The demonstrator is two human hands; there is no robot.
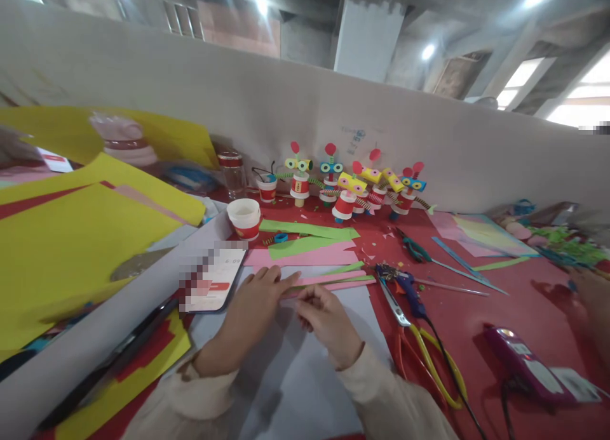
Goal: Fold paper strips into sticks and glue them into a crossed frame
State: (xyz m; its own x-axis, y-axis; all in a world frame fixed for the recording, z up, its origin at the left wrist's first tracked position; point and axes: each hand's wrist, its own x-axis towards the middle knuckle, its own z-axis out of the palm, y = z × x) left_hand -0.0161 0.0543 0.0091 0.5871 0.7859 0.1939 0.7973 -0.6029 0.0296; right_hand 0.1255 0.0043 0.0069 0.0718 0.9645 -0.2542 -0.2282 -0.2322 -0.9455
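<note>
Thin pink and green paper strips [340, 279] lie side by side over a pale grey sheet [305, 389]. My left hand [255, 303] rests on their left ends, index finger stretched along them and the other fingers bent, pinning them down. Just right of it, my right hand [328, 319] is closed in a pinch near the lower edge of the strips. Whatever sits between those fingertips is too small to make out. Beyond the strips are a wider pink paper piece [305, 256] and green paper pieces [309, 240].
Yellow-handled scissors [422, 348], a hot glue gun [407, 287] and teal-handled pliers [414, 246] lie to the right. Left are a phone [216, 278] and a paper cup [244, 218]. Several paper-cup figures [344, 205] stand behind. Another person's hand [591, 300] shows far right.
</note>
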